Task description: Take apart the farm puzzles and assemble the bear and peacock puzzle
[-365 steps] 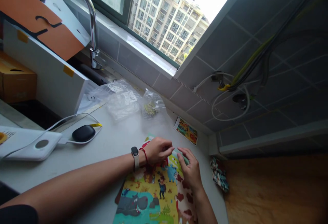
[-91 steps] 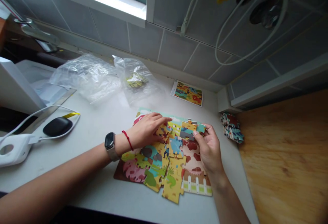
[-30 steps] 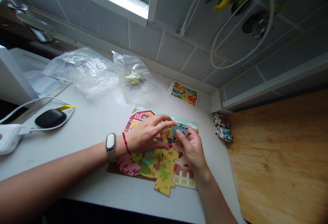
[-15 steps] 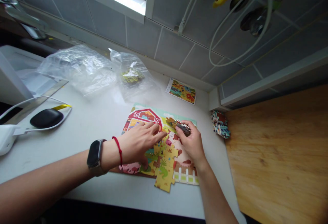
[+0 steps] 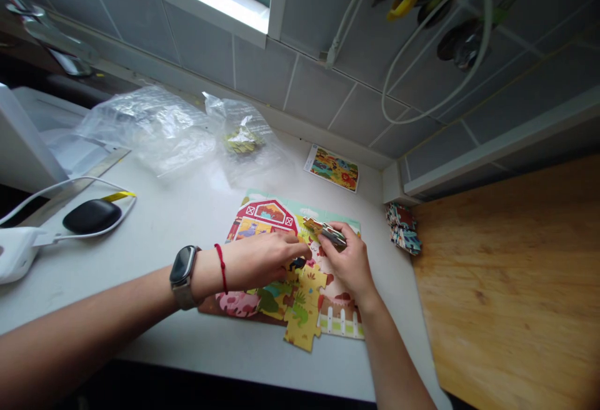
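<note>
Right there, the right hand point(image 5: 350, 266) has its fingers point(image 5: 340, 230) pinching a jigsaw piece point(image 5: 325, 232) over the farmyard puzzle point(image 5: 267, 211), while the left hand point(image 5: 250, 261) lies open beside it on the bench point(image 5: 140, 210).

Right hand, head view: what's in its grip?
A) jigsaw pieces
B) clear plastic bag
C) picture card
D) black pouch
A: the right hand pinches jigsaw pieces between its fingertips, just above the puzzle.
</note>
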